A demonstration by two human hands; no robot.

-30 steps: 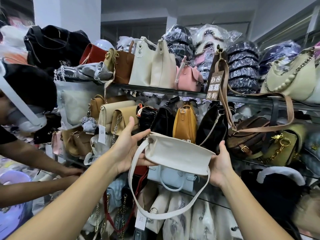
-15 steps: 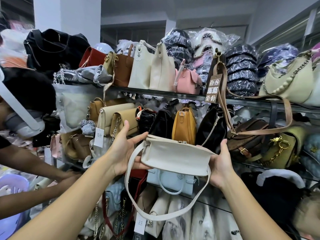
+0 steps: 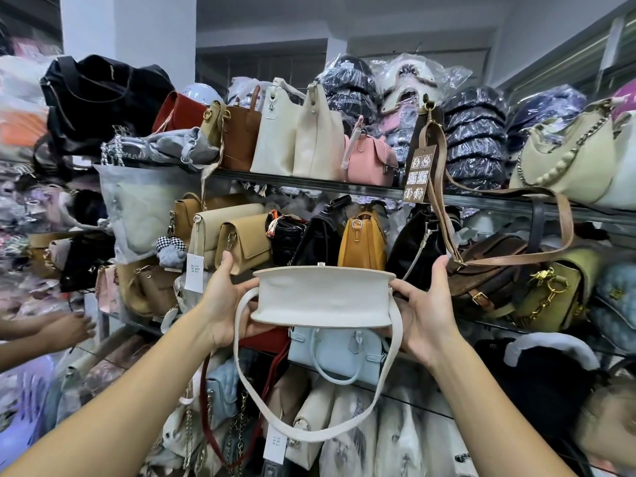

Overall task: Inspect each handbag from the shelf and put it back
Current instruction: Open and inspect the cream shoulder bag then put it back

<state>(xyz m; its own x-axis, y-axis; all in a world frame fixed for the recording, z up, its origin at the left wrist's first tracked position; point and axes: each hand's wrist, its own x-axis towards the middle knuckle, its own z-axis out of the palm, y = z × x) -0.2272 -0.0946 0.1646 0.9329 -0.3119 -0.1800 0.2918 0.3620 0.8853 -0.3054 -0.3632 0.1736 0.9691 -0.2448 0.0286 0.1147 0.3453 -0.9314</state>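
Directly behind white handbag point(image 3: 323, 297) | mustard bag point(image 3: 361, 242) | black bag point(image 3: 320, 235)

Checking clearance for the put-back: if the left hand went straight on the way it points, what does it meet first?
Probably the tan flap bag, just beyond the left hand, which grips the white bag; the depth between them is unclear.

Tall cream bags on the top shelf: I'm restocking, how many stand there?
2. The left cream bag stands beside the brown bag, the right cream bag beside the pink bag; others may hide behind.
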